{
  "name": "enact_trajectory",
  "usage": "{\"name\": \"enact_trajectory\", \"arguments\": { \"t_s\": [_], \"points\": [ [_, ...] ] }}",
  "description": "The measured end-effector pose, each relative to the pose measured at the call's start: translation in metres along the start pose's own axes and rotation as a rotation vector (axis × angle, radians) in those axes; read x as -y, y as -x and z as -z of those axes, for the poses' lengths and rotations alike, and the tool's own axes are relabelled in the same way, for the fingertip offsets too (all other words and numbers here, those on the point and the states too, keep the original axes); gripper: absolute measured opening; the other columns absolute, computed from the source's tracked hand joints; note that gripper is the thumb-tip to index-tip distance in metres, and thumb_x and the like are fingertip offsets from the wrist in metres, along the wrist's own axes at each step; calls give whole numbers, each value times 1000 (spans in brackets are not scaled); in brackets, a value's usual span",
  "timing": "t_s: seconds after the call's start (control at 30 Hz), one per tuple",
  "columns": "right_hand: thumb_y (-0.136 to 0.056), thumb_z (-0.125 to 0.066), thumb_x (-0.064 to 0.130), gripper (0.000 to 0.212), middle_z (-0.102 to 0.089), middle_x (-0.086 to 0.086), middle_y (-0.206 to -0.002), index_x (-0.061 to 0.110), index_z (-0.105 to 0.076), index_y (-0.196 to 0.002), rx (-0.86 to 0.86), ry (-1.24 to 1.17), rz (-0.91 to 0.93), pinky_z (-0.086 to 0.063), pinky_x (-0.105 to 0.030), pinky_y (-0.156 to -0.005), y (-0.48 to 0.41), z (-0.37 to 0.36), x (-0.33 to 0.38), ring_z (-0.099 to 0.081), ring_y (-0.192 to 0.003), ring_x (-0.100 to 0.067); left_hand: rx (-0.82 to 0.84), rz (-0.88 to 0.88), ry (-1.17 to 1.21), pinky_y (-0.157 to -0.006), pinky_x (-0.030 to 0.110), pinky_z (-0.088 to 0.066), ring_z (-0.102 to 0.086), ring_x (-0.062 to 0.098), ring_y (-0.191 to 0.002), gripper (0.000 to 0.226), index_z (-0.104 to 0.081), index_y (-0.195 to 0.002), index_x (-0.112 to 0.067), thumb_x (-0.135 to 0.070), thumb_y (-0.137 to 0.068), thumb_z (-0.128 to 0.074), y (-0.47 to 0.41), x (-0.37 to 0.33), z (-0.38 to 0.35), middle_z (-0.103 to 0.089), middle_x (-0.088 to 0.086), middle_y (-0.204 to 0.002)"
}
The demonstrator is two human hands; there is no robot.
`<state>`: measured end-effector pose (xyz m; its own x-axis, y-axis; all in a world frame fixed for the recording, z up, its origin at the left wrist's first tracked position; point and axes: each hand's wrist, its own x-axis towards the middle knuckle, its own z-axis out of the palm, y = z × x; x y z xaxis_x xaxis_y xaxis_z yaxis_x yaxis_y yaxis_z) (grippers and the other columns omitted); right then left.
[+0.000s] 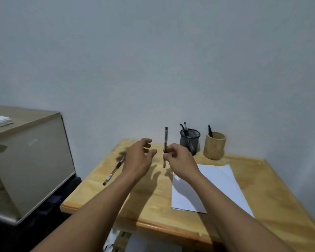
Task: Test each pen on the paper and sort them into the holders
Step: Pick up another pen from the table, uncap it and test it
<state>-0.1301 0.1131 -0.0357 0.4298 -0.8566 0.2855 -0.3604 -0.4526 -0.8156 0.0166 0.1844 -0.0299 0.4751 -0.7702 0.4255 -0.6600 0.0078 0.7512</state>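
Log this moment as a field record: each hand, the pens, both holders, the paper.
left hand: open, above the table, holds nothing
right hand: pinches upright pen
loose pen: lies on the table, left of the hands
mesh holder: two pens showing
wooden holder: one pen
paper: flat on the table, partly under the right forearm

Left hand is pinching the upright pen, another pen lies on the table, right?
No, the right hand pinches the upright pen; the left hand is open, holding nothing. The other pen does lie on the table, per the head view.
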Motion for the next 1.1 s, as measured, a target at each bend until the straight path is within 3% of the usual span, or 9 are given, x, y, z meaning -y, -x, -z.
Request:
{"name": "enact_trajectory", "arguments": {
  "t_s": [0.1,0.23,0.43,0.53,0.63,0.77,1.1],
  "points": [
    [-92,-67,12,3,-74,-7,-87,15,-66,-92,-83,-203,-100,-55,-39,-78,9,13,-5,-68,-82,-17,177,1,-4,-84,29,-51,-67,12,-92,25,-73,-112,-16,-30,-94,-63,3,0,-19,-74,-2,-105],
    [-92,-61,-1,12,-74,-9,-92,5,-67,-100,-139,-515,-224,-59,-29,-73,19,27,-11,-70,-86,-17,338,109,160,-74,34,-55,-72,16,-76,25,-74,-98,-14,-28,-100,-53,6,-8,-41,-75,7,-91],
    [-94,-67,11,8,-75,-9,-93,7,-74,-94,-198,-649,-289,-62,-36,-83,24,41,-24,-73,-91,-19,358,209,443,-70,32,-60,-70,18,-77,8,-70,-90,-9,-12,-94,-65,1,-21,-55,-71,12,-87],
    [-93,-69,10,7,-76,-6,-86,8,-75,-89,-221,-671,-286,-62,-34,-80,22,44,-26,-75,-88,-19,411,248,551,-75,37,-62,-68,20,-79,8,-67,-97,-1,-6,-96,-61,-4,-23,-59,-68,15,-89],
    [-93,-69,8,8,-76,-7,-83,7,-73,-87,-232,-677,-298,-62,-33,-78,20,46,-29,-75,-84,-20,456,207,538,-75,34,-61,-64,17,-72,15,-69,-102,6,-4,-96,-60,-9,-21,-60,-66,14,-84],
    [-93,-69,6,6,-74,-13,-81,4,-73,-89,-233,-701,-289,-61,-30,-79,16,44,-32,-73,-81,-22,482,188,509,-68,27,-60,-57,15,-62,17,-71,-92,8,-4,-97,-59,-18,-19,-57,-62,9,-70],
    [-93,-66,1,8,-74,-17,-79,-1,-71,-88,-311,-877,-410,-62,-28,-75,7,30,-34,-72,-70,-19,481,126,397,-76,36,-61,-55,17,-61,23,-73,-75,-3,-3,-94,-61,-34,-12,-62,-61,11,-66]
  ]
}}
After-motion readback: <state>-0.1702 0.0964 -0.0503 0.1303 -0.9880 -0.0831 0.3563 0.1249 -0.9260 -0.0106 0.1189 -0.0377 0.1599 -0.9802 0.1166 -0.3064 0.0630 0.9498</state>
